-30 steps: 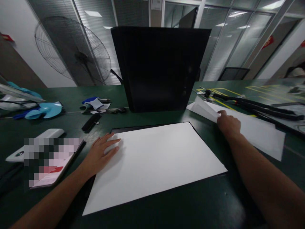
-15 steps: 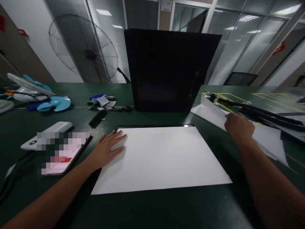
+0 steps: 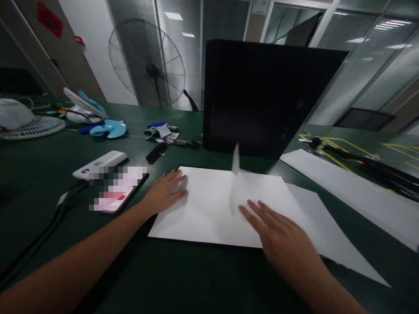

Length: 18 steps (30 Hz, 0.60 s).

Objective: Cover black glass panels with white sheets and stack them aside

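Note:
A white sheet of paper (image 3: 203, 218) lies on the table with a thin dark edge showing beneath it. Flat on its left side rests my left hand (image 3: 166, 192), fingers spread. My right hand (image 3: 284, 235) is over the right half, fingers stretched out, touching or just above a second loose paper sheet (image 3: 330, 231). A raised paper corner (image 3: 235, 160) curls up beyond the right fingertips; whether it belongs to that second sheet I cannot tell. Part of the paper is hidden under my right hand.
A black monitor-like panel (image 3: 262, 100) stands behind the paper. To the left lie a phone (image 3: 122, 189), a white device (image 3: 100, 163) with a cable, and blue fan blades (image 3: 109, 128). More white paper (image 3: 353, 192) and black cables (image 3: 369, 168) lie on the right.
My right hand has moved left from the papers at the right to the middle sheet, and its fingers have opened. Loose paper now overlaps the sheet's right side. The view has turned left.

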Motion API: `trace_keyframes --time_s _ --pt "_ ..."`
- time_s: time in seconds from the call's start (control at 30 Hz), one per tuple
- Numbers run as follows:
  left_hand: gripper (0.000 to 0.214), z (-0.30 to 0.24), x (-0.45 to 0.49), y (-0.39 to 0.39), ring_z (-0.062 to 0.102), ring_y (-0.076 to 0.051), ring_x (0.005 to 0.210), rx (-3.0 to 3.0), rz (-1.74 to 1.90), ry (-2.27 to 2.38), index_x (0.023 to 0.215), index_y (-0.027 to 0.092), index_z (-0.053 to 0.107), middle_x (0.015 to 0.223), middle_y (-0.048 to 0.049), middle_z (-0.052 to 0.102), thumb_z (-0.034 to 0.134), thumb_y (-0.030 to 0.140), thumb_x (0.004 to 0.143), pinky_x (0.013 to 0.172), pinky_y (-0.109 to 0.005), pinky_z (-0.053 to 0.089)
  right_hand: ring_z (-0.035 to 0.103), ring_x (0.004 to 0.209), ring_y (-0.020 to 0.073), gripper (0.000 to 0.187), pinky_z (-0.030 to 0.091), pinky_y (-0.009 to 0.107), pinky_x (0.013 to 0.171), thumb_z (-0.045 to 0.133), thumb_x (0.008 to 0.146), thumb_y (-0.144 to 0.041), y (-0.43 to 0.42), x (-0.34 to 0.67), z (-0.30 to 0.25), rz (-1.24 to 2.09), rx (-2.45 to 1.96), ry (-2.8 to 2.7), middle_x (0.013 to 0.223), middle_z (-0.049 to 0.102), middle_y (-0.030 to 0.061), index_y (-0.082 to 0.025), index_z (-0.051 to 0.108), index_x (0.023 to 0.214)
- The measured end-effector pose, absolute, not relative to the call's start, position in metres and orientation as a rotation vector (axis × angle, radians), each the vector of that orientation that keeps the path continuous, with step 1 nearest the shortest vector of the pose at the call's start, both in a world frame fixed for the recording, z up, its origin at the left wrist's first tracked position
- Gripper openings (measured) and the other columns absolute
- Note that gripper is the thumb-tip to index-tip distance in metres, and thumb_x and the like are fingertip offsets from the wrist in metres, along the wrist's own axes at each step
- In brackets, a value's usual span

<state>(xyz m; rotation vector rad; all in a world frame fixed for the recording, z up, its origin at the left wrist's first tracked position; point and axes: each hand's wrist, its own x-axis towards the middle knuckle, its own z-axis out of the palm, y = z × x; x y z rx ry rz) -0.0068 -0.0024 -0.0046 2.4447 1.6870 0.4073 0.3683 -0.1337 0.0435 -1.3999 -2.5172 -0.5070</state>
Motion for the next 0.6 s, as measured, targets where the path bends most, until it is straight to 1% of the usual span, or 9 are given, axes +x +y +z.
trace_keyframes --time_s 0.07,0.17,0.2,0.27,0.33,0.37,0.4,0.5,0.6 --pt "0.067 -0.005 -0.007 -0.003 0.03 -0.033 0.154 2.435 0.419 1.685 0.151 0.02 0.05 0.166 -0.0121 0.035 0.05 0.057 0.096 0.125 -0.055 0.022 0.054 0.134 0.0303 0.076 0.057 0.051 0.1 0.039 0.083 -0.004 -0.139 0.351 0.033 -0.447 -1.339 -2.618 0.152 0.051 0.007 -0.031 0.048 0.154" --pt "0.064 -0.004 -0.007 -0.002 0.032 -0.03 0.154 2.419 0.434 1.661 0.151 0.018 0.05 0.165 -0.0119 0.035 0.047 0.051 0.096 0.126 -0.053 0.02 0.046 0.141 0.0343 0.063 0.05 0.058 0.107 0.044 0.095 -0.017 -0.14 0.337 0.029 -0.295 -1.332 -2.71 0.156 0.044 0.0096 -0.03 0.045 0.156" --pt "0.062 -0.003 -0.007 -0.002 0.032 -0.029 0.154 2.398 0.448 1.653 0.15 0.019 0.051 0.165 -0.0108 0.036 0.044 0.05 0.097 0.126 -0.053 0.019 0.043 0.143 0.0351 0.059 0.047 0.061 0.11 0.045 0.098 -0.022 -0.139 0.335 0.03 -0.229 -1.34 -2.733 0.157 0.042 0.0096 -0.031 0.045 0.156" --pt "0.06 -0.002 -0.007 -0.002 0.033 -0.026 0.153 2.315 0.51 1.646 0.149 0.021 0.052 0.164 -0.0076 0.038 0.032 0.051 0.101 0.126 -0.05 0.019 0.038 0.146 0.0355 0.054 0.04 0.063 0.114 0.046 0.101 -0.03 -0.138 0.33 0.031 -0.09 -1.351 -2.773 0.16 0.039 0.0087 -0.032 0.046 0.155" --pt "0.064 0.0 -0.008 -0.003 0.033 -0.022 0.153 2.224 0.568 1.637 0.15 0.023 0.051 0.163 -0.0059 0.04 0.018 0.052 0.104 0.126 -0.048 0.019 0.034 0.148 0.0345 0.052 0.036 0.063 0.117 0.046 0.103 -0.032 -0.135 0.326 0.033 0.041 -1.346 -2.812 0.161 0.036 0.0072 -0.033 0.046 0.155" --pt "0.066 0.001 -0.008 -0.003 0.033 -0.022 0.153 2.198 0.579 1.633 0.152 0.022 0.049 0.164 -0.0063 0.039 0.015 0.053 0.104 0.126 -0.047 0.018 0.033 0.149 0.0339 0.051 0.035 0.063 0.118 0.045 0.104 -0.032 -0.134 0.324 0.034 0.096 -1.343 -2.83 0.162 0.035 0.0063 -0.033 0.046 0.155" --pt "0.069 0.002 -0.008 -0.004 0.031 -0.022 0.154 2.192 0.574 1.627 0.154 0.02 0.046 0.164 -0.0075 0.038 0.015 0.056 0.103 0.127 -0.047 0.017 0.032 0.149 0.0334 0.051 0.034 0.063 0.119 0.043 0.104 -0.032 -0.134 0.322 0.035 0.14 -1.341 -2.846 0.162 0.034 0.0057 -0.034 0.045 0.155" --pt "0.079 0.004 -0.007 -0.005 0.026 -0.027 0.156 2.23 0.502 1.61 0.158 0.017 0.039 0.166 -0.0109 0.032 0.024 0.067 0.099 0.127 -0.05 0.014 0.027 0.152 0.032 0.051 0.029 0.061 0.122 0.04 0.106 -0.033 -0.136 0.313 0.04 0.236 -1.314 -2.882 0.165 0.029 0.004 -0.033 0.044 0.156" --pt "0.084 0.003 -0.008 -0.005 0.024 -0.029 0.156 2.282 0.44 1.614 0.159 0.015 0.035 0.167 -0.0133 0.028 0.032 0.07 0.095 0.127 -0.05 0.014 0.026 0.153 0.0292 0.052 0.026 0.058 0.124 0.042 0.105 -0.038 -0.138 0.307 0.045 0.334 -1.183 -2.895 0.166 0.027 0.0023 -0.033 0.042 0.157"
